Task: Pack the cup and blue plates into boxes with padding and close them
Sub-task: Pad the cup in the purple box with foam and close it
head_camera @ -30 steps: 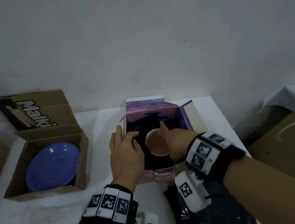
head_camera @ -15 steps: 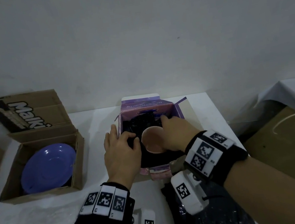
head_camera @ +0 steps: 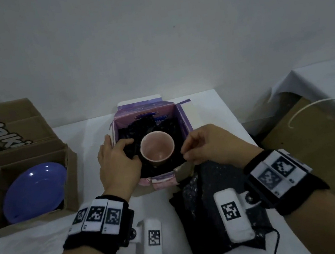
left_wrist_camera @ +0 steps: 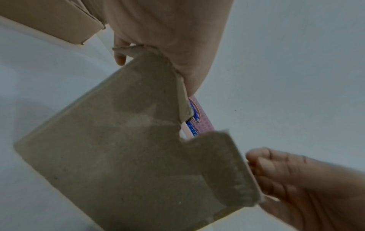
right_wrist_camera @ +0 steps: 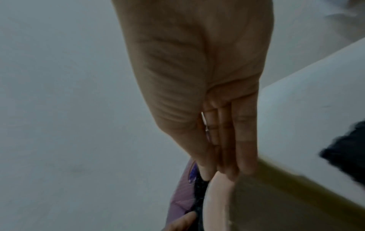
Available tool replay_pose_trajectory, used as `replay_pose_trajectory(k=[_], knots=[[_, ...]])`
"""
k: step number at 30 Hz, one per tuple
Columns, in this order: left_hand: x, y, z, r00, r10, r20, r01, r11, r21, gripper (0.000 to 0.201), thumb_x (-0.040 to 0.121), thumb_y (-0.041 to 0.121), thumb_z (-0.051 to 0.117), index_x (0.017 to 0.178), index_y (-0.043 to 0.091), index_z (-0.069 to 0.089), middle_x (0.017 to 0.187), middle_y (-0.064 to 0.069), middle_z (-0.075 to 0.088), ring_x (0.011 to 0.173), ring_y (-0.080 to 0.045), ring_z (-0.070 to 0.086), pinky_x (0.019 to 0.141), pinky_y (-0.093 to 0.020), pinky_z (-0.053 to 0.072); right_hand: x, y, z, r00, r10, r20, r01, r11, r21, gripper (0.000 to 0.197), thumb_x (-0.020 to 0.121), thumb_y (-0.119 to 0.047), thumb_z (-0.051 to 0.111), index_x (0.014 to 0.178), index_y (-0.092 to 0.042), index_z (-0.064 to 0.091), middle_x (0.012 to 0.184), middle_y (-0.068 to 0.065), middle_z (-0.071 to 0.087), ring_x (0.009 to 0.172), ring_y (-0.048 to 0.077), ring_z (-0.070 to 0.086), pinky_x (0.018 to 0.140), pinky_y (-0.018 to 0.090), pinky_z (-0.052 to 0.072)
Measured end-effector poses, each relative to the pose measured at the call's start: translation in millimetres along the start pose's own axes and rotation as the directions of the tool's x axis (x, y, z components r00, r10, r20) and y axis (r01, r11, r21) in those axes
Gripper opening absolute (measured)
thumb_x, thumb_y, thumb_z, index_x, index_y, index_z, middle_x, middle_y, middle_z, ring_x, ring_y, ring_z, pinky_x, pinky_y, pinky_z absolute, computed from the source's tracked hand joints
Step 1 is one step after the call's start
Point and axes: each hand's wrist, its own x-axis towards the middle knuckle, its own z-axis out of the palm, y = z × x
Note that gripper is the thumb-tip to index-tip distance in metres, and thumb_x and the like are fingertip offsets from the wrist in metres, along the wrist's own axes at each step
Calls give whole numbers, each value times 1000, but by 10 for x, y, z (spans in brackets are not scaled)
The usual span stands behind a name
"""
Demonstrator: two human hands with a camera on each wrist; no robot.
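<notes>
Pink ceramic cup [head_camera: 157,148] upright on black padding [head_camera: 158,126] inside purple printed carton [head_camera: 182,114]. Left grip [head_camera: 118,163] pinches padding; right grip [head_camera: 202,146] pinches carton's edge. Brown cardboard box [head_camera: 18,139] reads "Malki", holds blue plate [head_camera: 34,191].

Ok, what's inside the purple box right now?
The pink cup stands upright in the purple box, surrounded by black padding. The box floor beneath is covered, so it can't be seen.
</notes>
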Motion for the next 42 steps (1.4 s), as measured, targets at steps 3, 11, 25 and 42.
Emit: replay_pose_trajectory(k=[3, 11, 25, 42], knots=[[2, -4, 15, 1000, -8, 3, 8, 1000, 16, 48, 79, 14, 65, 123, 30, 58, 156, -9, 21, 144, -26, 18, 109, -40, 30, -189, 130, -14, 994, -112, 3, 112, 992, 54, 20, 79, 3, 68, 71, -14, 73, 81, 8, 74, 82, 23, 70, 81, 39, 57], [-65, 3, 17, 997, 50, -54, -53, 997, -51, 44, 82, 21, 66, 124, 30, 58, 156, -12, 22, 144, -27, 20, 113, -39, 25, -379, 741, 279, 844, -59, -533, -52, 980, -191, 4, 81, -19, 60, 78, -22, 59, 68, -7, 61, 63, 9, 57, 57, 19, 41], [-10, -92, 52, 982, 148, -116, -174, 949, -262, 62, 94, 28, 53, 149, 26, 23, 156, -5, 24, 144, -20, 20, 117, -39, 20, -367, 844, 444, 832, 316, -456, -439, 878, -192, 21, 84, -32, 55, 92, -13, 51, 86, 6, 60, 87, 28, 60, 71, 30, 46], [-43, -68, 70, 989, 81, -124, -141, 767, -626, 58, 87, 69, 18, 139, 46, 31, 148, 10, 39, 136, -7, 36, 114, -42, 30, 165, -264, 771, 929, -317, 190, 314, 403, -860, 33, 86, -10, 50, 118, -13, 49, 114, 12, 49, 101, 33, 53, 84, 41, 40]])
